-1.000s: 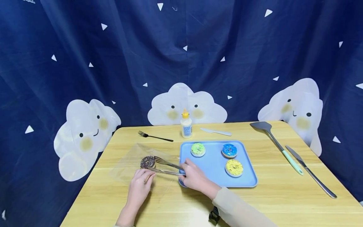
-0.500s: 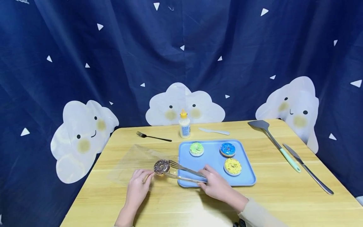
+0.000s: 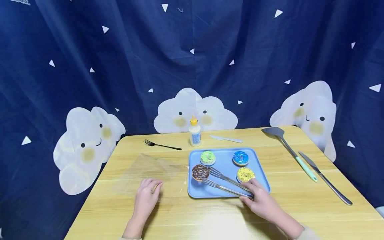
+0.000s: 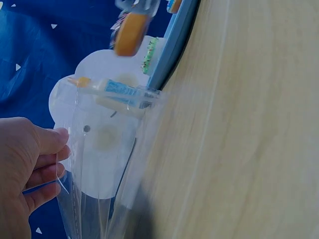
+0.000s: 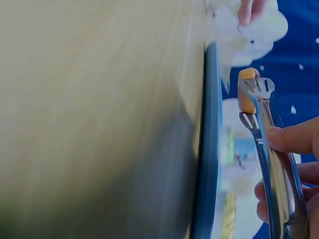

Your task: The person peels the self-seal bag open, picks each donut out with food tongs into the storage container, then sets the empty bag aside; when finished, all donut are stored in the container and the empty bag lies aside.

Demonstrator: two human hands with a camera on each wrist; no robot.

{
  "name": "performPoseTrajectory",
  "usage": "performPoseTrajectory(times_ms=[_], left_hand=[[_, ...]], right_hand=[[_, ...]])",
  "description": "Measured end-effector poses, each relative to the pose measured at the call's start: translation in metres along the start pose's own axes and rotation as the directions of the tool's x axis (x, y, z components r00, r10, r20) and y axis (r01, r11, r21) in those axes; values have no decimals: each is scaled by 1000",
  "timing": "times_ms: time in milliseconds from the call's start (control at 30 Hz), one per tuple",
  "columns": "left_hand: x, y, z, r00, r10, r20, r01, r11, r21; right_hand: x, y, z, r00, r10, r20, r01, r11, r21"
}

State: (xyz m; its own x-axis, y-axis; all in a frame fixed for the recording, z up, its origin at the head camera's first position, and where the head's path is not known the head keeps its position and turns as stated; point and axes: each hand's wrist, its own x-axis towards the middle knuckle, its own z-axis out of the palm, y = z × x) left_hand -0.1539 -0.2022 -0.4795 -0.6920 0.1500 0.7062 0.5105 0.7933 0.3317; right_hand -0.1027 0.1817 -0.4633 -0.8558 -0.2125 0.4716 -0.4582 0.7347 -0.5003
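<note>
My left hand (image 3: 146, 197) pinches the edge of a clear plastic bag (image 4: 92, 219), its mouth facing the blue tray (image 3: 222, 159). My right hand (image 3: 261, 202) grips metal tongs (image 3: 230, 181), thumb on one side and fingers on the other. Between the fork-shaped ends of the tongs is a doughnut with dark chocolate icing and sprinkles (image 3: 196, 170). In the right wrist view this doughnut (image 5: 246, 99) hangs clear above the tray. A green doughnut (image 3: 205, 160), a blue doughnut (image 3: 239, 162) and a yellow doughnut (image 3: 244, 172) lie on the tray, the yellow one partly behind my right hand.
Behind the tray stand a glue bottle (image 3: 195, 137) and a pale plastic knife (image 3: 226, 138) lying flat. A black fork (image 3: 163, 145) lies behind the bag. On the right lie a spatula (image 3: 292, 151) with a green handle and a metal knife (image 3: 325, 178).
The chocolate doughnut has moved right in the tongs, out of the bag and over the tray's left part. My right hand has moved right with it; the left stays at the bag.
</note>
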Motion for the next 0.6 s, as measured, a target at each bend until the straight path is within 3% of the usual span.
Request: performPoseTrajectory(times_ms=[200, 367, 600], left_hand=[[2, -2, -1, 999, 14, -39, -11, 998, 63], [4, -6, -8, 994, 46, -100, -33, 991, 133], [7, -12, -21, 985, 37, -168, -12, 989, 147]], right_hand=[[-10, 17, -10, 997, -47, -59, 44, 998, -52], [-14, 21, -12, 1000, -7, -27, 5, 996, -91], [-19, 22, -11, 1000, 26, 12, -24, 991, -135]])
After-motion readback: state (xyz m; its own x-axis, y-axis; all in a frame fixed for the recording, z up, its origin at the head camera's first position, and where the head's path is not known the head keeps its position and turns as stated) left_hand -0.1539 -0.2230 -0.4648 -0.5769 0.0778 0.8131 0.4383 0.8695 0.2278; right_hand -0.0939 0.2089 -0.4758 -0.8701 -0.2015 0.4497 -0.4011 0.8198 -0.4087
